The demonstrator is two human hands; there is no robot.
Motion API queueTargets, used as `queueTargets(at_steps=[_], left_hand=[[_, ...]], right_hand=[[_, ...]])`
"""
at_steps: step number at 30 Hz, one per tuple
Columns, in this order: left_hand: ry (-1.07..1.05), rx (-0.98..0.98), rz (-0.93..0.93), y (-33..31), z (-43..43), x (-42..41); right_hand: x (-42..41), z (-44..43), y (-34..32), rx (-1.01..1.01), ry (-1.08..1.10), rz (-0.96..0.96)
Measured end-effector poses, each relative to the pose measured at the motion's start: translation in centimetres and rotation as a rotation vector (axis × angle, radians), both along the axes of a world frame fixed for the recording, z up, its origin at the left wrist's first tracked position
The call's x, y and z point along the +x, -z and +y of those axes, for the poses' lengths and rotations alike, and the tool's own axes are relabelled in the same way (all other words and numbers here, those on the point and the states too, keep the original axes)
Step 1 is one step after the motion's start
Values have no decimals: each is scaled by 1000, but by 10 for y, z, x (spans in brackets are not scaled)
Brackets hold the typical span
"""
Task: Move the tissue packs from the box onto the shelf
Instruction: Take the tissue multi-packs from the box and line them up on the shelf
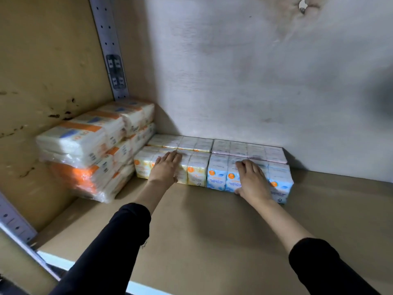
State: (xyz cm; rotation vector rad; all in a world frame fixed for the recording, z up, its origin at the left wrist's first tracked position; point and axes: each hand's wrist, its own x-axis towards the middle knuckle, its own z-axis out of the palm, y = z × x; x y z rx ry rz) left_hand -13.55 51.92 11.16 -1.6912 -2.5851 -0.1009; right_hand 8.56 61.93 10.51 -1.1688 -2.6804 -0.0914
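Four multipacks of mini tissues stand on the brown shelf (191, 220) against the back wall. In front, a yellow tissue pack (197, 171) sits next to a blue tissue pack (217, 176). Behind them are a second yellow pack (180, 142) and a pink pack (248, 149). My left hand (164, 169) lies flat over the front of the yellow pack, fingers on its top. On the blue pack rests my right hand (252, 177), fingers over the top edge and thumb low on its front. The box is out of view.
A stack of larger orange-and-white tissue bundles (93, 150) fills the shelf's left corner, touching the yellow packs. A perforated metal upright (110, 50) runs up the back left. The white back wall (255, 81) closes the shelf.
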Motion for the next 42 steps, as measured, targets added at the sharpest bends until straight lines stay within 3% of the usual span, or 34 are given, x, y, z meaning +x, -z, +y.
queueTargets(at_steps=[5,9,16,22,29,42], left_hand=[[-16,-28,-105,-30,-21,7],[-22,-28,-159,-33,-75,22],[-108,-10,-273,7,-228,54],[-449,70,-389,54,-382,75],[-780,-37,-527,129,-494,83],[-1076,-183,-882,266,-561,32]], right_hand=[[-2,-10,-31,-125,1,-56],[-2,-41,-35,-185,-98,5],[-30,-156,-11,-488,-518,137],[-74,-270,22,-627,-894,70],[-121,-359,79,-696,-1084,-253],[-203,-430,237,-614,-1019,-897]])
